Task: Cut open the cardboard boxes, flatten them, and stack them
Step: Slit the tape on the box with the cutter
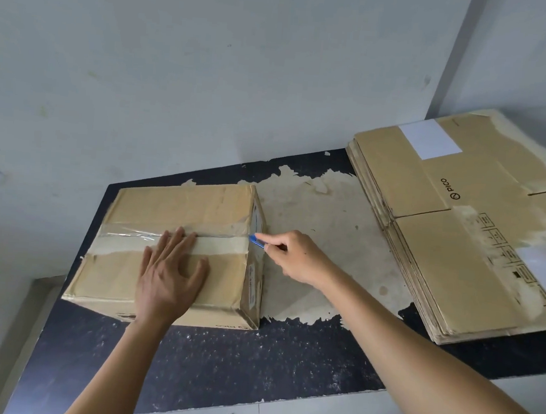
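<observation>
Slicing: my right hand (297, 257) pinches small blue cutter (258, 241) at edge of taped brown cardboard box (180, 206).
Left hand (170, 274): flat, pressing box top.
Next: I'd drag along tape (226, 246).

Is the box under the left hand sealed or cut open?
Sealed: tape spans the box's closed flaps; the right hand's cutter sits at the seam's end.

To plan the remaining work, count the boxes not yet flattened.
1. The taped box sits left on the mat, left hand flat on top, right hand holding a blue cutter at its right edge. The stack at right is all flattened; others may lie outside the view.
</observation>
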